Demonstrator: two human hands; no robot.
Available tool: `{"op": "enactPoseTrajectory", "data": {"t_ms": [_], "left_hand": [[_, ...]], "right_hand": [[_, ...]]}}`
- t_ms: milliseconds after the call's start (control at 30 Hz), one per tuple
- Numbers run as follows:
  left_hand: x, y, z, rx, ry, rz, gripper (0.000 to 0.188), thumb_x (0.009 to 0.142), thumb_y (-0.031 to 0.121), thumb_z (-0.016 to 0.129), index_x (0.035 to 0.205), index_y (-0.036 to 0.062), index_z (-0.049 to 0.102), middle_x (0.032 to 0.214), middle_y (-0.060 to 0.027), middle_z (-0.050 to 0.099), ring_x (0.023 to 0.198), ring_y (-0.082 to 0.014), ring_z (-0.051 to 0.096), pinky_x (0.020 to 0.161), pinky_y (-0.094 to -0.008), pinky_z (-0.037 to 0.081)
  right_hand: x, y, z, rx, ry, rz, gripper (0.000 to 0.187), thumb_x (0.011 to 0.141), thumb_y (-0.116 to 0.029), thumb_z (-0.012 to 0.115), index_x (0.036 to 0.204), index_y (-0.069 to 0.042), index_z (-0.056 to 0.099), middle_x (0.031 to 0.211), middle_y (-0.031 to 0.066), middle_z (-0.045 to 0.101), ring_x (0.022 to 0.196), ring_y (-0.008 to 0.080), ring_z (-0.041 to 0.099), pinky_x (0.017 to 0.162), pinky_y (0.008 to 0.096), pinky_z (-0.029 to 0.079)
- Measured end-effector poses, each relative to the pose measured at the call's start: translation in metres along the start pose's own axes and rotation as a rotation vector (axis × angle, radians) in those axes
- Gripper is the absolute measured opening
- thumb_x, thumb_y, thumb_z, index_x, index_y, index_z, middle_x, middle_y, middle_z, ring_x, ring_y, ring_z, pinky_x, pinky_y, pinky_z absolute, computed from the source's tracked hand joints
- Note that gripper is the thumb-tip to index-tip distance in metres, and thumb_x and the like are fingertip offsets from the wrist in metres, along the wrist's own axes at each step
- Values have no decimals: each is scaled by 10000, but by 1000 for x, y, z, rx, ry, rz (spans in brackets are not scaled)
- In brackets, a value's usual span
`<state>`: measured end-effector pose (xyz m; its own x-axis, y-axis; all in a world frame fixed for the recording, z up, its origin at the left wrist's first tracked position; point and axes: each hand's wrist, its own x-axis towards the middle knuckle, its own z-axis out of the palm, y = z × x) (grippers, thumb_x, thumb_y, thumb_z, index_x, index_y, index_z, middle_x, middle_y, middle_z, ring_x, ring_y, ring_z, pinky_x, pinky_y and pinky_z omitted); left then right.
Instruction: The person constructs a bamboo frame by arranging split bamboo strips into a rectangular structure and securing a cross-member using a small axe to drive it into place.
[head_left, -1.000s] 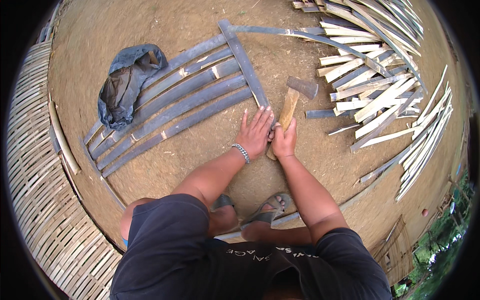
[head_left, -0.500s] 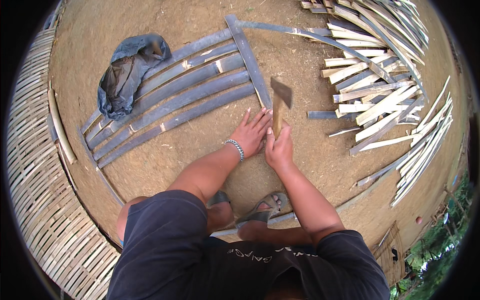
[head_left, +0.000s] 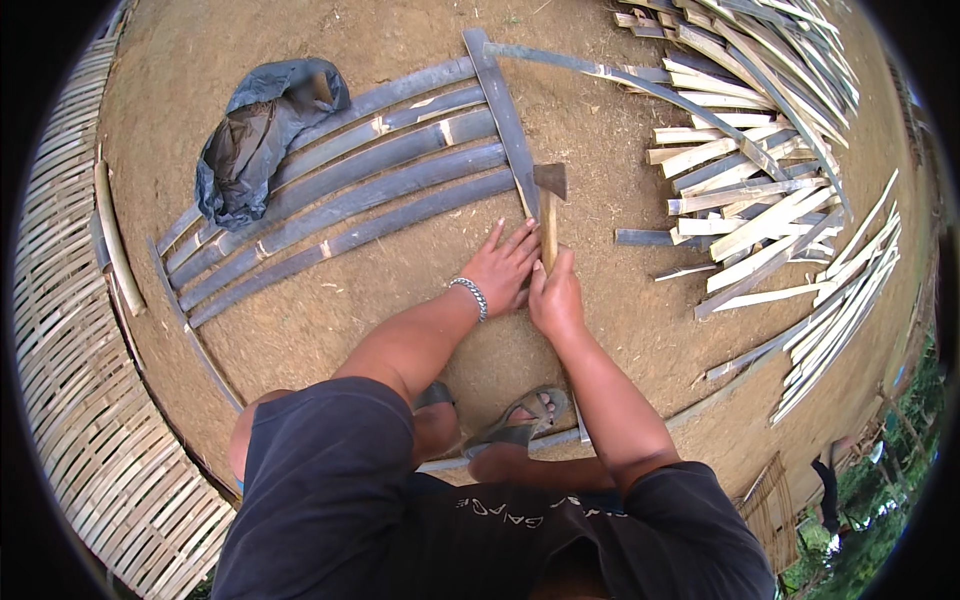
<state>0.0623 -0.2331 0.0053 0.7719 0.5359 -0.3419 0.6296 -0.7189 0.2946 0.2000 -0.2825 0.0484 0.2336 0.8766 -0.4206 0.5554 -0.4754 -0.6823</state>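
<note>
My right hand is closed round the wooden handle of a small hatchet. Its dark, flared metal head points away from me, close beside a dark bamboo strip. My left hand, with a chain bracelet at the wrist, lies with fingers stretched out at the near end of that strip, partly hiding it. Several long dark bamboo slats run leftward from the strip side by side, like a frame on the ground. A crumpled dark plastic bag rests on their left part.
Split bamboo pieces are heaped at the right, with a bundle of thin pale strips nearer me. A woven bamboo panel borders the left. One long bamboo strip reaches into the heap. My sandalled foot is below my hands.
The hatchet's head has turned and shifted slightly left, closer to the bamboo strip. My left hand stays at the strip's near end. The whole view has shifted a little.
</note>
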Motion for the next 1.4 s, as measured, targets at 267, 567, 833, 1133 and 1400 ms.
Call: {"op": "enactPoseTrajectory", "data": {"t_ms": [267, 567, 833, 1133, 1400], "left_hand": [[-1, -1, 0, -113, 21, 3, 884, 921, 510, 615, 1619, 96, 265, 1700, -97, 210, 1589, -276, 129, 1277, -562, 100], [-2, -2, -4, -67, -39, 7, 885, 928, 533, 610, 1618, 92, 273, 1709, -85, 195, 1594, -272, 103, 1276, -567, 101], [-1, -5, -8, -32, -146, 17, 919, 911, 539, 616, 1622, 80, 257, 1697, -116, 227, 1589, -282, 131, 1281, -542, 105], [-2, -5, -10, -50, -100, 18, 955, 910, 544, 633, 1634, 86, 212, 1707, -98, 195, 1591, -273, 117, 1286, -536, 94], [-4, -5, -4, -38, -82, 36, 895, 920, 565, 612, 1606, 80, 306, 1687, -94, 260, 1592, -273, 121, 1288, -533, 69]], "right_hand": [[-15, 8, 1, 416, 156, -184, 439, 1025, -153, 550, 1397, 35, 410, 1262, 362, 567, 1184, 459, 616, 980, 476, 491], [-1, -7, 1, 80, 279, -279, 305, 1014, -141, 561, 1227, 33, 430, 820, 186, 627, 718, 425, 621, 690, 471, 521], [20, -18, -12, -124, -139, 143, 313, 1033, -171, 526, 1196, 47, 372, 1020, 391, 637, 930, 575, 635, 794, 609, 500], [18, 7, -20, -287, -126, 25, 271, 1015, -131, 554, 1166, 36, 404, 961, 361, 635, 895, 532, 649, 775, 562, 504], [29, 2, -23, -346, -190, -73, 285, 983, -118, 554, 1197, 27, 434, 990, 354, 663, 946, 529, 659, 798, 576, 527]]}}
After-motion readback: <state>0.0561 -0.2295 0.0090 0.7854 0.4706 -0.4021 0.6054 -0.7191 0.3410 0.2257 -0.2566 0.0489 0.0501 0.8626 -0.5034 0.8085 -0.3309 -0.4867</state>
